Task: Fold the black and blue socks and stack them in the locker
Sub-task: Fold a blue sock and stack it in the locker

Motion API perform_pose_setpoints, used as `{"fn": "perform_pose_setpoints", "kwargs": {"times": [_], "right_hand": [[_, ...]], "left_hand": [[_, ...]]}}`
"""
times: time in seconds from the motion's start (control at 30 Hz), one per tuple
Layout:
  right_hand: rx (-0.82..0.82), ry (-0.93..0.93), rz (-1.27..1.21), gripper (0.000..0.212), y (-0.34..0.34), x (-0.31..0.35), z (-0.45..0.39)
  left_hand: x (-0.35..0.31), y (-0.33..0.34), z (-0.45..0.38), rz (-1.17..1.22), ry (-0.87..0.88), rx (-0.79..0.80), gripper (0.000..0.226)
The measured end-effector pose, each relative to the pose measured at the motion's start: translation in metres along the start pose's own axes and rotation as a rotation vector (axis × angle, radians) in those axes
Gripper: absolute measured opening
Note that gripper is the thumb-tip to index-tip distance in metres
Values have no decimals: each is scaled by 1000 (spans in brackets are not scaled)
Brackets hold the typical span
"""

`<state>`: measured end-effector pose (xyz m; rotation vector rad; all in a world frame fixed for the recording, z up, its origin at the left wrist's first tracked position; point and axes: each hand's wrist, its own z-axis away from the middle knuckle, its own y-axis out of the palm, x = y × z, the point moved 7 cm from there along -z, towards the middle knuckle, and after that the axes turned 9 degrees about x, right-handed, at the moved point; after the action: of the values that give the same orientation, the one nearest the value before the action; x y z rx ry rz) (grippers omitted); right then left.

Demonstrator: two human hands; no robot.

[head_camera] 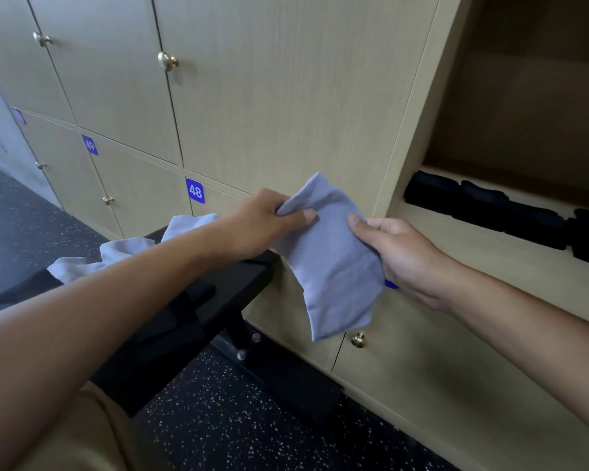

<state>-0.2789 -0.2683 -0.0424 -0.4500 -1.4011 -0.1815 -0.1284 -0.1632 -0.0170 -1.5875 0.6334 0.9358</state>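
A folded light blue sock (330, 260) hangs in the air in front of the locker doors. My left hand (266, 220) pinches its upper left edge, and my right hand (398, 253) grips its right side with the thumb on top. More light blue socks (123, 249) lie loose on the black bench (198, 300) behind my left arm. Folded black socks (490, 207) sit in a row on the shelf of the open locker (473, 246) at the right.
Closed wooden locker doors with brass knobs (167, 61) and blue number tags (195, 191) fill the wall ahead. A lower door knob (358, 339) is just below the held sock. The floor (218, 419) is dark and speckled.
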Motion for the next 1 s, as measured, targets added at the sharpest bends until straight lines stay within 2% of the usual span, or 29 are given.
{"fn": "perform_pose_setpoints", "kwargs": {"times": [0.17, 0.27, 0.37, 0.57, 0.67, 0.83, 1.0], "right_hand": [[291, 163, 109, 34, 13, -22, 22], [341, 232, 212, 27, 15, -40, 29], [275, 247, 229, 27, 4, -45, 32], [147, 316, 42, 35, -23, -57, 38], [-6, 287, -22, 28, -35, -51, 41], [-376, 221, -151, 20, -57, -39, 53], [-527, 166, -111, 22, -65, -22, 65]], "left_hand": [[0, -4, 3, 169, -38, -29, 34], [5, -13, 4, 214, -38, -69, 40], [12, -25, 4, 139, -53, -125, 41], [42, -48, 6, 40, -164, -276, 34], [48, -53, 7, -6, -208, -311, 30], [52, -52, 10, -18, -247, -285, 25], [45, -44, 12, -9, -230, -246, 29]]}}
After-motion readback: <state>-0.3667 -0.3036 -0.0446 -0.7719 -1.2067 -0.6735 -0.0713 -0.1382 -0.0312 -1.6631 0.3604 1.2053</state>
